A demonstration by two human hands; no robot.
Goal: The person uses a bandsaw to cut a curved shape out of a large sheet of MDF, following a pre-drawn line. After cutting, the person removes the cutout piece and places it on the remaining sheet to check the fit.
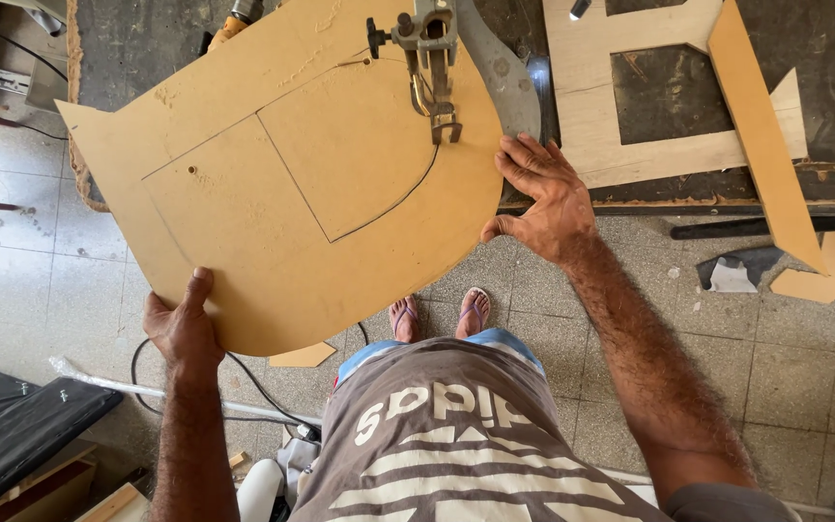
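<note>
Fingers (533,159) beside saw arm (434,68), board (273,203)

The board (282,184) lies on the bench (814,58) under the saw arm (434,68), offcuts (649,106) apparently resting to its right.

From up here I see a dark desk (823,58) carrying a saw machine (437,58), a large brown board (273,193) and pale cut-out wood pieces (591,116). Below it, the tiled floor (804,358) holds wood offcuts (819,280) and a black cable (253,382).
</note>
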